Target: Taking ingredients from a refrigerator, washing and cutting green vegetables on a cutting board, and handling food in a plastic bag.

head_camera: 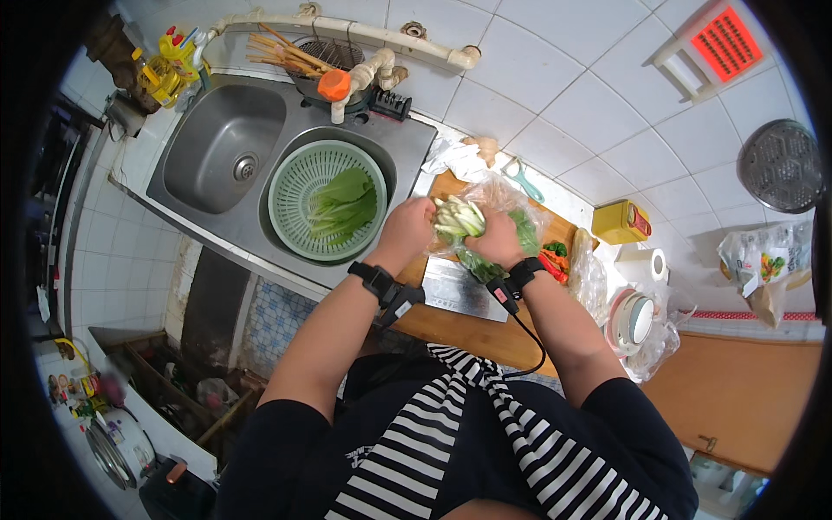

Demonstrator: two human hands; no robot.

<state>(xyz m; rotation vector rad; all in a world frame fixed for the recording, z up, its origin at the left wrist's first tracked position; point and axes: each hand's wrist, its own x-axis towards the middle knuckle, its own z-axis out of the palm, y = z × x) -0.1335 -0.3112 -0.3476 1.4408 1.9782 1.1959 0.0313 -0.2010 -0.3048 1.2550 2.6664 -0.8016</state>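
A bunch of leafy greens (pixel 458 218) lies across a clear plastic bag (pixel 504 195), its pale cut stems facing up and to the left. My right hand (pixel 497 239) is closed around the bunch, and dark leaves hang below it. At the left edge of the bag, my left hand (pixel 409 227) is curled into a fist on the film; its fingertips are hidden. Beneath both hands is a wooden cutting board (pixel 448 331). The wide blade of a cleaver (pixel 458 289) rests flat on it, its handle out of sight.
Left of the board, a green colander (pixel 286 195) holding loose leaves (pixel 344 205) sits in the right basin of a steel double sink (pixel 221 143). Red chillies (pixel 554 265) lie at the board's right. A teal peeler (pixel 523 181) and white paper (pixel 455 159) are behind.
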